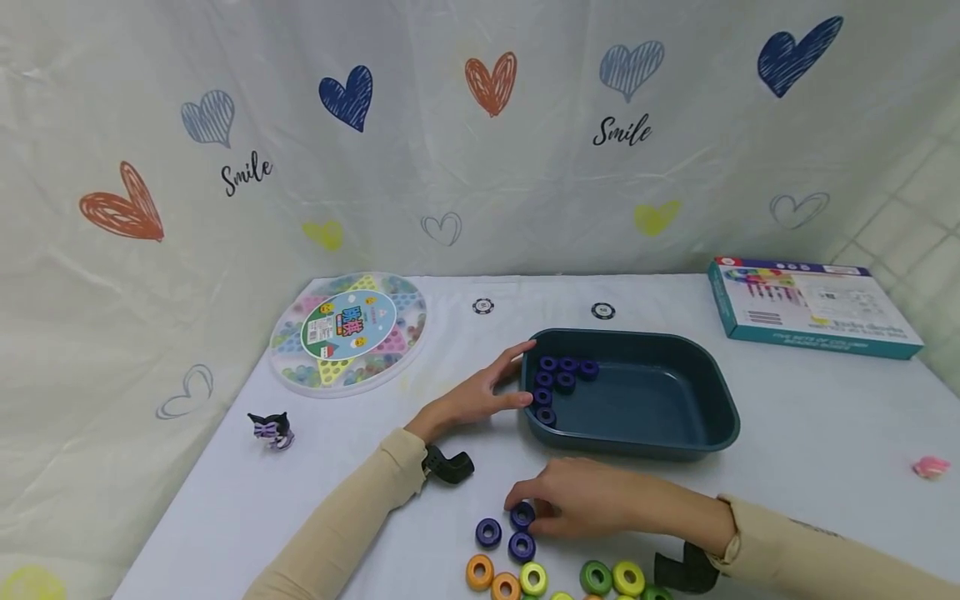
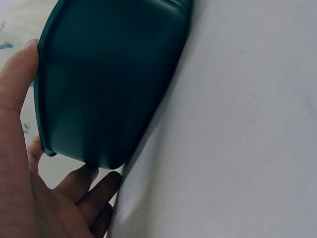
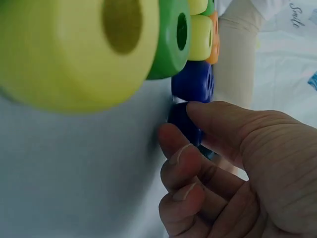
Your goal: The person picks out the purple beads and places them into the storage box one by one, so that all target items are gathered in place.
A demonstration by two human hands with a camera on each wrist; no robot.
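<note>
My left hand (image 1: 480, 396) rests against the left end of a dark teal tray (image 1: 637, 440). Its thumb (image 2: 22, 74) lies on the rim in the left wrist view, while the other fingers spread along the end wall. Several dark blue ring-shaped beads (image 1: 567, 357) sit inside the tray along its left side. Below the tray, my right hand (image 1: 592, 498) pinches a dark blue bead (image 3: 182, 121) between thumb and fingers at the table. Two more dark blue beads, one to the left (image 1: 480, 542) and one just below (image 1: 513, 553), lie beside it.
Orange beads (image 1: 470, 572), yellow beads (image 1: 619, 577) and green beads (image 1: 587, 577) line the table's near edge. A round marble-game case (image 1: 348, 325) and a small figurine (image 1: 273, 430) lie left. A flat box (image 1: 817, 308) lies back right, a pink item (image 1: 931, 467) far right.
</note>
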